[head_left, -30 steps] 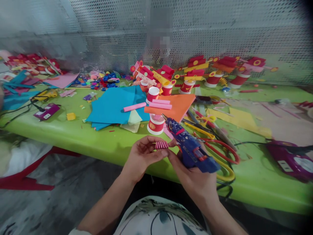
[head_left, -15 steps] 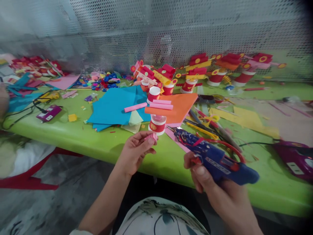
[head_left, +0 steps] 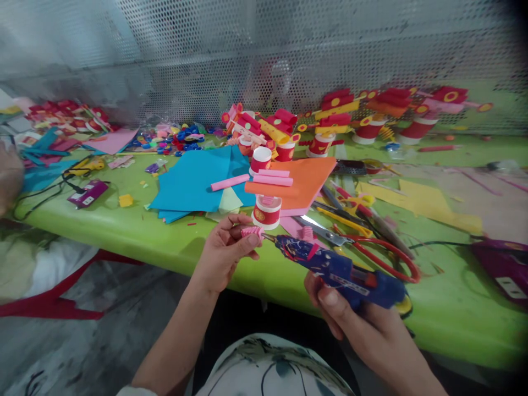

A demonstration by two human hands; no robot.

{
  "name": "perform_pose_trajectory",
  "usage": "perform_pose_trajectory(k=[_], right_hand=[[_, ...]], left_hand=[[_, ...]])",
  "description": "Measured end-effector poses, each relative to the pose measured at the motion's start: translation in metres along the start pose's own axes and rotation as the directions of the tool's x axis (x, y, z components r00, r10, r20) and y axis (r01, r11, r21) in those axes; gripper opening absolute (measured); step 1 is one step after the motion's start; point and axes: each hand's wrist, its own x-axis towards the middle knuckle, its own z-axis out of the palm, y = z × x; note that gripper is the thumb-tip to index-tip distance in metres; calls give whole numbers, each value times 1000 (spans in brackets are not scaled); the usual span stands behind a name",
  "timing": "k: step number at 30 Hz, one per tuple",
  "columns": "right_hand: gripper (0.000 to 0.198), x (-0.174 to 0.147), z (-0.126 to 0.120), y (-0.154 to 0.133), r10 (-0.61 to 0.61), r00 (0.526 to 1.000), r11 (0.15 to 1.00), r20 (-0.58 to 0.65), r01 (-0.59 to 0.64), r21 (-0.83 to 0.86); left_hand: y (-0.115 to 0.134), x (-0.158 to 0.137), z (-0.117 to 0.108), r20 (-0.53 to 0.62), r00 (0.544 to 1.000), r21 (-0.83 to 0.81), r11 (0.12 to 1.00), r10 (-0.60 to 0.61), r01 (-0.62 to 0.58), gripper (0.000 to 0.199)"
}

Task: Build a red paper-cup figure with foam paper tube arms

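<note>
A pleated pink piece [head_left: 251, 232] is sitting pinched in the left hand [head_left: 223, 250], its right end meeting the tip of the glue gun [head_left: 336, 270] the right hand [head_left: 357, 316] is gripping. Just beyond, a cup [head_left: 266, 215] is standing; scissors [head_left: 322, 231] are crowding the right; bare green tabletop [head_left: 165, 239] is stretching left along the near edge.

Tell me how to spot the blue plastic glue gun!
Find the long green table, then the person's right hand by its near edge. That hand holds the blue plastic glue gun: unlike the red-handled metal scissors behind it, it's chunky, with one thin metal tip.
</note>
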Motion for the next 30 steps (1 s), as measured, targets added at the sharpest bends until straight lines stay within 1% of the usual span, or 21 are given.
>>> perform_pose_trajectory(k=[2,6,11,15,21,25,30], right_hand=[[48,-1,2,-3,25,1000,1000,-13,-25,6],[48,0,2,-4,-5,1000,1000,-18,5,-16],[50,-1,4,-4,8,999,999,-37,-9,-36],[52,-2,6,-7,6,999,1000,-36,-6,-6],[47,-2,5,-3,11,999,1000,-32,-11,3],[47,-4,4,-3,10,1000,1000,-29,-10,0],[45,-3,1,-3,-16,1000,999,-20,15,-48]], left_hand=[[1,-1,0,4,1000,0,1000,4,-4,49],[3,-2,2,13,1000,10,1000,5,-5,54],[4,-2,1,26,1000,7,1000,7,-7,54],[4,-2,-1,54,999,14,1000,5,-5,53],[4,-3,-3,58,998,39,999,-5,3,55],[4,-2,-3,53,999,39,999,-7,5,58],[5,-2,-2,54,999,26,1000,-9,8,59]])
